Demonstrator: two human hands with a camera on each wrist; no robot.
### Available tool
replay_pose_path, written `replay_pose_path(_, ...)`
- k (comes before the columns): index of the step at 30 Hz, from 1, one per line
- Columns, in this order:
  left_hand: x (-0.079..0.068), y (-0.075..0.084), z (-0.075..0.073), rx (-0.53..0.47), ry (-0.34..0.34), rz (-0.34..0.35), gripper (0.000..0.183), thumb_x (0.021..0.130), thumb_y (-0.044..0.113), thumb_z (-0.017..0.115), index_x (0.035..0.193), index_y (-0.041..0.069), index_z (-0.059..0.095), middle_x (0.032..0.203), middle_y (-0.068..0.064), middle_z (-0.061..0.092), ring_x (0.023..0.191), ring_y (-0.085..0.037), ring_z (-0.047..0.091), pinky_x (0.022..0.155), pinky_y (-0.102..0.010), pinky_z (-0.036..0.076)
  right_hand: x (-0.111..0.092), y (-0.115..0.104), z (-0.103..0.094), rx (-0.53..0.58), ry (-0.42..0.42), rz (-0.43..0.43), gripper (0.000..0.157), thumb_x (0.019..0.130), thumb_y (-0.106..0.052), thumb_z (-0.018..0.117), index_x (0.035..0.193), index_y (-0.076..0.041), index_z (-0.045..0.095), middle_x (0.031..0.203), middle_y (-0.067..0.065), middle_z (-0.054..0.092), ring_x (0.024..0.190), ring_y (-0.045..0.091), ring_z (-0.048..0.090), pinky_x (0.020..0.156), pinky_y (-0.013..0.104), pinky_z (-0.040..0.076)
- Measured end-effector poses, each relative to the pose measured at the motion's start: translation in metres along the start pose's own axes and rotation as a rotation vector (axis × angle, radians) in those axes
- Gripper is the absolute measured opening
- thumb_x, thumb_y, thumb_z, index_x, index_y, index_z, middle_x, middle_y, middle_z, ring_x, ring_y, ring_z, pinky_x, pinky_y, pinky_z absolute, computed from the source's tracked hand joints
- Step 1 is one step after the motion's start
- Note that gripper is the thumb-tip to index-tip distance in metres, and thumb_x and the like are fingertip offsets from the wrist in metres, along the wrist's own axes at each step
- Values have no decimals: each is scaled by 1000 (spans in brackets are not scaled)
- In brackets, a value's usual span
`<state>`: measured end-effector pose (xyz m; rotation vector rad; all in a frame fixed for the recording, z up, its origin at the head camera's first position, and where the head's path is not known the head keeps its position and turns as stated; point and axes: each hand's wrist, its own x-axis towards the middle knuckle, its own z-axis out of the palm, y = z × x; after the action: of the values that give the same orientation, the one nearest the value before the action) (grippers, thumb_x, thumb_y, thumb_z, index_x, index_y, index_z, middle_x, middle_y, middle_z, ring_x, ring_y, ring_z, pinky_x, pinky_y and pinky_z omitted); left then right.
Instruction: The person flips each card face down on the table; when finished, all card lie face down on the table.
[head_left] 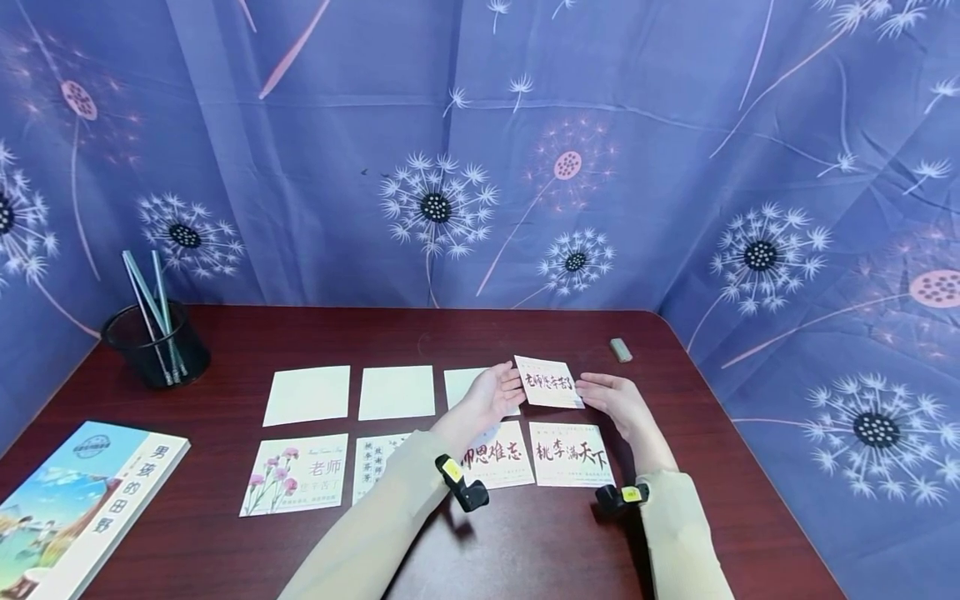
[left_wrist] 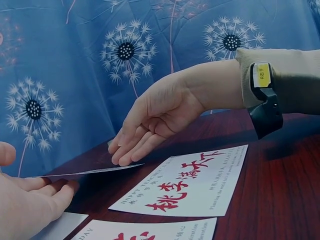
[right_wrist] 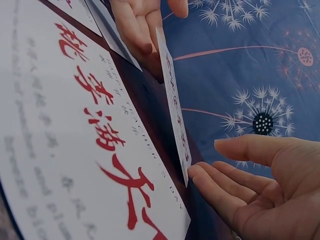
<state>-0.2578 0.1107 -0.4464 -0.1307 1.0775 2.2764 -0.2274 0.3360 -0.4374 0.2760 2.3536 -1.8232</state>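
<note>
A white card with dark red Chinese writing (head_left: pixel 550 383) is between the two hands in the head view, in the back row of cards. My left hand (head_left: pixel 489 398) has its fingers under the card's left edge, thumb raised off it in the left wrist view. At the opposite edge, the fingertips of my right hand (head_left: pixel 617 402) touch the card, with the thumb apart. Seen edge-on in the right wrist view, the card (right_wrist: pixel 174 110) is tilted. Just in front lies another card with red writing (head_left: pixel 572 454). My left hand partly covers a blank card (head_left: pixel 462 385).
Two more blank cards, one at far left (head_left: pixel 306 395) and one beside it (head_left: pixel 397 392), continue the back row. Printed cards, including a flowered one (head_left: pixel 294 473), form the front row. A book (head_left: pixel 90 508) and a black mesh pen holder (head_left: pixel 155 346) stand left; an eraser-like block (head_left: pixel 621 350) lies back right.
</note>
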Motion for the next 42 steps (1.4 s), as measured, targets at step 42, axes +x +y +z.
replay_pose_path(42,-7,4,13,-36,-186,95,53,107,20,24,148,-13,25,156,-31,25,147,-39,24,123,-41,21,-4,-53,33,9,-56,-122,51,97,-12,57,137,18,42,130,27,59,88,-5,64,89,18,54)
